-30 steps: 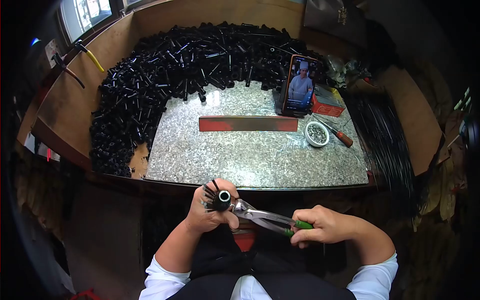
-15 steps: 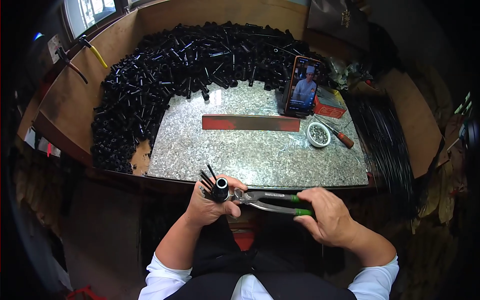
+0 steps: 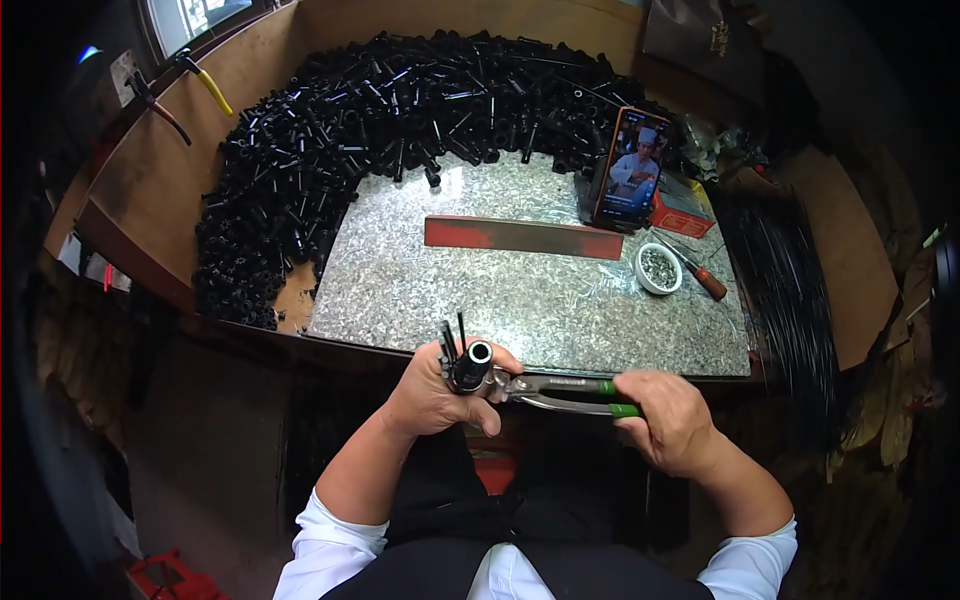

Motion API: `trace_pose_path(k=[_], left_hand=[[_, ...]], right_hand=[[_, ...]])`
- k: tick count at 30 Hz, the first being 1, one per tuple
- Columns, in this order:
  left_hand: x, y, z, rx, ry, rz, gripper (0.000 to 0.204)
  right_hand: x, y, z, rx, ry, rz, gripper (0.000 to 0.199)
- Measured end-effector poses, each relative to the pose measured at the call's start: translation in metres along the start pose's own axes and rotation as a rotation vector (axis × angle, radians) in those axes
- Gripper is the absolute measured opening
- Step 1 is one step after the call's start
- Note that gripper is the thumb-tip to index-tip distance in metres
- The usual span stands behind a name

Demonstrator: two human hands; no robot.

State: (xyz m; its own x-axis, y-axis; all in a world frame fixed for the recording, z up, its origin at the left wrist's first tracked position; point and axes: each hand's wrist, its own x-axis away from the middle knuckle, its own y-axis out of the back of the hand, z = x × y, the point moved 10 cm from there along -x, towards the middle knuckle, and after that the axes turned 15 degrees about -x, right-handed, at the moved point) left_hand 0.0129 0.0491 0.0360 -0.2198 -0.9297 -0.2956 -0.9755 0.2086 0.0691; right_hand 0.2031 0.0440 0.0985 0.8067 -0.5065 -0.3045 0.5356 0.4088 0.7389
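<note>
My left hand is closed around a short black tube, whose round open end faces up. Several thin black rods stick up from the same grip, beside the tube. In my right hand are metal pliers with green grips, the fingers wrapped round both handles. The pliers' jaws meet the tube's side at my left fingers; what exactly they bite on is hidden. Both hands are just in front of the bench's near edge, above my lap.
A stone slab carries a red-brown bar, a propped phone, a red box, a white bowl of small metal bits and a screwdriver. Black tubular parts heap behind and left; long black strands lie right.
The pliers' handles have come closer together as my right hand squeezes. Both hands and the tube sit slightly higher and further right in the picture, while the whole view has shifted and tilted.
</note>
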Motion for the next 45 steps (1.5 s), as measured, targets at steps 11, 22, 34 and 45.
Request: trace_pose_path(k=[11, 22, 34, 45], left_hand=[[-0.004, -0.021, 0.016, 0.059, 0.085, 0.037, 0.048], [-0.003, -0.024, 0.016, -0.095, 0.065, 0.037, 0.049], [0.001, -0.019, 0.017, 0.059, 0.017, -0.112, 0.048], [0.007, -0.014, 0.026, 0.247, 0.119, -0.203, 0.067]], right_hand=[[0.007, -0.031, -0.022, -0.045, -0.192, 0.128, 0.053], [-0.002, -0.04, -0.028, -0.036, -0.201, 0.241, 0.071], [-0.002, -0.059, -0.05, -0.237, -0.35, 0.209, 0.031], [-0.009, -0.066, -0.055, -0.231, -0.345, 0.096, 0.025]])
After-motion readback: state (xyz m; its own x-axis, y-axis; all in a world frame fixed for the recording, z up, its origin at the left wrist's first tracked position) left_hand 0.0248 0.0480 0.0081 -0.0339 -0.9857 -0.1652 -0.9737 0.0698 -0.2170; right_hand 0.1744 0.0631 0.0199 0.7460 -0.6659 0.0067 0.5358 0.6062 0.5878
